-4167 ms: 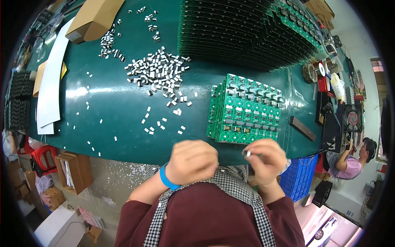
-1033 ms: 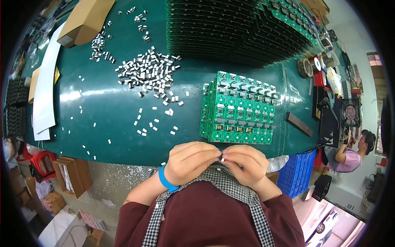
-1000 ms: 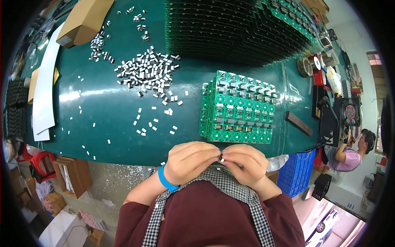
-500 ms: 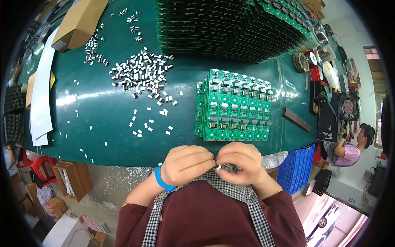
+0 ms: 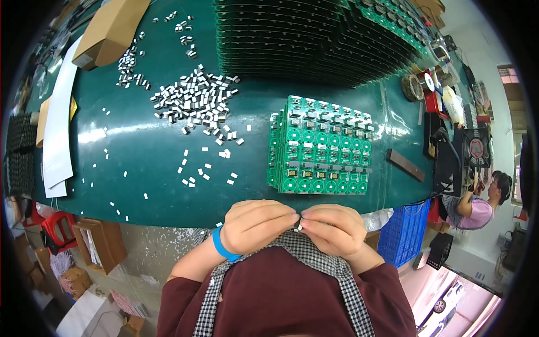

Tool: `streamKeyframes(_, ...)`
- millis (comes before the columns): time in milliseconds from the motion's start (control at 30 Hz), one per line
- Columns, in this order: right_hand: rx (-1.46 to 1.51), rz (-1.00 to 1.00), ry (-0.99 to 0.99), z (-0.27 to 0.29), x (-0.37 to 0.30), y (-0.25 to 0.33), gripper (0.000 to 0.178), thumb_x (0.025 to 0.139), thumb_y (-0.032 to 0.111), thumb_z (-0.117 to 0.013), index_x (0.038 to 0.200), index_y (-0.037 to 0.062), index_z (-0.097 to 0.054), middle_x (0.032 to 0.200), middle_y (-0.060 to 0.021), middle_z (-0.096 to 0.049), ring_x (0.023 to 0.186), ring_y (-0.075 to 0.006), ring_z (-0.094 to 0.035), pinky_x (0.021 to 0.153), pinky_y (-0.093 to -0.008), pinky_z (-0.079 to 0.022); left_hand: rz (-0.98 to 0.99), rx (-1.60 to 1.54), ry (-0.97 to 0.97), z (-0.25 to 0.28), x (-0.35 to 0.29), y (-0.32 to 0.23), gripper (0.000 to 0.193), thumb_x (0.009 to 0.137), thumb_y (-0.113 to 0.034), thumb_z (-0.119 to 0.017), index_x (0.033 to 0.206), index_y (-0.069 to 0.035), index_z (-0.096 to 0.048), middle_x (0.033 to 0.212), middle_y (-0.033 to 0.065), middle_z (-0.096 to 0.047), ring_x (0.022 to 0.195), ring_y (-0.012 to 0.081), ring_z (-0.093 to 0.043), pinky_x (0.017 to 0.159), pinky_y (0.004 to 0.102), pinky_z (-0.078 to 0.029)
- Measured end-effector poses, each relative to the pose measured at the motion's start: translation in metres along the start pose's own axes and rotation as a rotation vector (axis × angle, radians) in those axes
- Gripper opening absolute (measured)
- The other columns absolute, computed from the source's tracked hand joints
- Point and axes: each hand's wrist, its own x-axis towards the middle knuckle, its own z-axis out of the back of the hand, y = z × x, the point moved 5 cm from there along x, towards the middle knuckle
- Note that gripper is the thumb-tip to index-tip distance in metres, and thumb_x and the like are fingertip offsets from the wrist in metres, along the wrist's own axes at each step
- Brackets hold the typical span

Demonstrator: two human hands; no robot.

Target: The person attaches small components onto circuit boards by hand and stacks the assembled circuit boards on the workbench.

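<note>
Both hands, the left hand and the right hand, are being pinched together on a tiny silver-and-dark component, which is being held close to the chest, just below the green worktop edge, near stacked green circuit boards.

- cardboard box at the far left of the green table
- white paper strip along the left edge
- blue crate under the table
- red stool on the floor
</note>
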Motion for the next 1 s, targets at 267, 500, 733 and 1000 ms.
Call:
streamKeyframes(267,0.036,-0.120,-0.042,0.010,-0.002,-0.007,0.027,0.063,-0.004,-0.078,0.087,0.0026,-0.068,0.086,-0.0096,-0.067,0.073,-0.0217,-0.068,0.061,-0.0290,-0.056,-0.017,0.027,0.030,0.002,0.003,-0.001,0.021,0.067,-0.004,-0.076,0.085,-0.002,-0.064,0.083,0.0095,-0.065,0.070,0.0230,-0.066,0.057,0.0293,-0.053)
streamKeyframes(500,-0.342,-0.270,0.051,0.051,0.002,-0.045,0.022,0.068,-0.006,-0.072,0.087,0.0026,-0.067,0.085,-0.0087,-0.066,0.073,-0.0232,-0.066,0.060,-0.0302,-0.053,0.434,0.511,-0.068,0.025,0.005,0.069,0.021,0.076,-0.001,-0.066,0.096,0.000,-0.061,0.080,0.0103,-0.059,0.071,0.0292,-0.057,0.062,0.0388,-0.048)
streamKeyframes(733,-0.422,-0.260,0.071,0.047,0.006,-0.041,0.021,0.065,-0.008,-0.072,0.083,0.0003,-0.067,0.082,-0.0096,-0.065,0.071,-0.0233,-0.065,0.061,-0.0302,-0.052,0.447,0.729,0.125,0.014,-0.003,0.088,0.018,0.080,0.000,-0.060,0.098,0.000,-0.061,0.083,0.0113,-0.055,0.079,0.0287,-0.055,0.069,0.0395,-0.047)
streamKeyframes(1000,-0.453,-0.228,0.078,0.050,0.001,-0.045,0.021,0.066,-0.005,-0.072,0.085,0.0012,-0.067,0.082,-0.0084,-0.064,0.071,-0.0226,-0.065,0.059,-0.0301,-0.052,0.538,0.508,-0.011,0.022,-0.004,0.078,0.013,0.082,0.001,-0.061,0.094,0.000,-0.062,0.084,0.0123,-0.062,0.078,0.0286,-0.061,0.069,0.0356,-0.049)
